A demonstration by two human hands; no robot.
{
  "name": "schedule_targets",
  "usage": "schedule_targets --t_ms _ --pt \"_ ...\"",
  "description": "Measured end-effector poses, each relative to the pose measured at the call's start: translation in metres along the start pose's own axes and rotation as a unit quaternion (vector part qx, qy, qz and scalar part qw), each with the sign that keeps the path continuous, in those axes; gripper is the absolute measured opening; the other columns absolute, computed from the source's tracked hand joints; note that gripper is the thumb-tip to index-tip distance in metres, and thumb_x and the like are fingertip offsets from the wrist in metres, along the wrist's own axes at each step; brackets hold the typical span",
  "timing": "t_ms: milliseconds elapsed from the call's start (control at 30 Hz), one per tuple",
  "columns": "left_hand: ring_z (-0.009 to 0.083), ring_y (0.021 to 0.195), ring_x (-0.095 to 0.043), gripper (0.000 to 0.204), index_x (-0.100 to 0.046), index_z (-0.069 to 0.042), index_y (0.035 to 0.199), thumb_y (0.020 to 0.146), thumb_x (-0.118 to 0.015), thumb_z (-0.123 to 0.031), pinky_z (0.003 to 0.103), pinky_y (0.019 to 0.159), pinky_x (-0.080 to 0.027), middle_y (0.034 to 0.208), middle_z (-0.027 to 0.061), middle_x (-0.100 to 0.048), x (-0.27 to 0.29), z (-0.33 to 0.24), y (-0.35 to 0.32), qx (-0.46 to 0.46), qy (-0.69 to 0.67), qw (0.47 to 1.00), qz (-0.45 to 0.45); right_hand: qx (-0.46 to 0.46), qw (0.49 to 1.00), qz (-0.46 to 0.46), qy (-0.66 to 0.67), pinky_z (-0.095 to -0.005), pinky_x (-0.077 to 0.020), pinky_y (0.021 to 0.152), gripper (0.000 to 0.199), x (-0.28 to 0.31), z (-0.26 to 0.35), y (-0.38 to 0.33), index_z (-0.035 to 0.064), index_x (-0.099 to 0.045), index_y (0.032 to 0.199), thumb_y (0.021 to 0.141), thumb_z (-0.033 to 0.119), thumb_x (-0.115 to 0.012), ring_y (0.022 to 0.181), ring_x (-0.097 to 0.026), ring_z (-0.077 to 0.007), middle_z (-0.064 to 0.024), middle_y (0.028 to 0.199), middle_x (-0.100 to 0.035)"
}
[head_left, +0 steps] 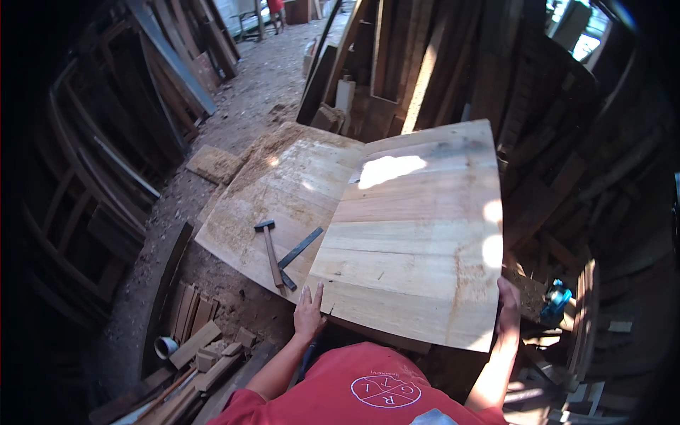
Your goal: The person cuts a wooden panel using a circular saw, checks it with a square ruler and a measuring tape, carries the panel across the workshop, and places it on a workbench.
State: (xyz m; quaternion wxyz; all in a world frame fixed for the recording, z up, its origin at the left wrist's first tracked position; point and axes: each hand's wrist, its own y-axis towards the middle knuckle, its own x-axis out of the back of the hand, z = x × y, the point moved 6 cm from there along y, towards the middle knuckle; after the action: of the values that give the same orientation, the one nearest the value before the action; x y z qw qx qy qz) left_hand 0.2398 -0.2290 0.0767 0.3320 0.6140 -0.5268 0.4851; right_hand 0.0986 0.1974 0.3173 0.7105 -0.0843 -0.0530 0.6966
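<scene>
A broad pale wooden panel [404, 248], made of several joined boards, lies slanted over a second wooden panel [241, 205] strewn with sawdust. My left hand [309, 313] is at its near left corner, with fingers stretched up along the edge and the rest of its grip partly hidden. Around the panel's right edge, near the close corner, my right hand [508, 308] is closed, its fingers mostly out of sight beneath. Left of the upper panel, a hammer [270, 248] with a wooden handle rests on the lower one. A dark try square [300, 249] lies against it.
Leaning planks [397, 64] stand behind the panels, and wooden frames [92, 191] line the left side. Wood offcuts [205, 354] and a white pipe piece [166, 346] lie low on the left. A blue object [557, 299] sits beyond my right hand. A dirt path [262, 78] runs away at upper left.
</scene>
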Motion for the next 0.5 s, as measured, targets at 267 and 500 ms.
schedule_targets --t_ms 267,500 --pt "0.0435 0.108 -0.066 0.1 -0.019 -0.011 0.161 0.078 -0.074 -0.025 0.049 0.085 -0.057 0.144 0.0299 -0.05 0.004 0.037 0.011 0.012 -0.118 0.991 0.059 0.154 0.976 0.139 0.063 -0.0243 -0.0395 0.076 0.034 -0.168 0.101 -0.018 0.0012 -0.063 0.103 0.095 0.035 -0.062 0.085 -0.051 -0.0087 0.0012 0.089 -0.058" --pt "0.0448 0.115 -0.062 0.099 -0.012 -0.006 0.161 0.085 -0.071 -0.026 0.05 0.098 -0.05 0.132 0.0318 -0.058 0.016 0.081 0.023 -0.065 -0.188 0.962 0.188 0.198 0.963 0.165 0.078 -0.0349 -0.0329 0.11 0.061 -0.308 0.114 -0.053 0.0004 -0.047 0.14 0.093 0.039 -0.059 0.121 -0.05 -0.0191 -0.0102 0.128 -0.057"
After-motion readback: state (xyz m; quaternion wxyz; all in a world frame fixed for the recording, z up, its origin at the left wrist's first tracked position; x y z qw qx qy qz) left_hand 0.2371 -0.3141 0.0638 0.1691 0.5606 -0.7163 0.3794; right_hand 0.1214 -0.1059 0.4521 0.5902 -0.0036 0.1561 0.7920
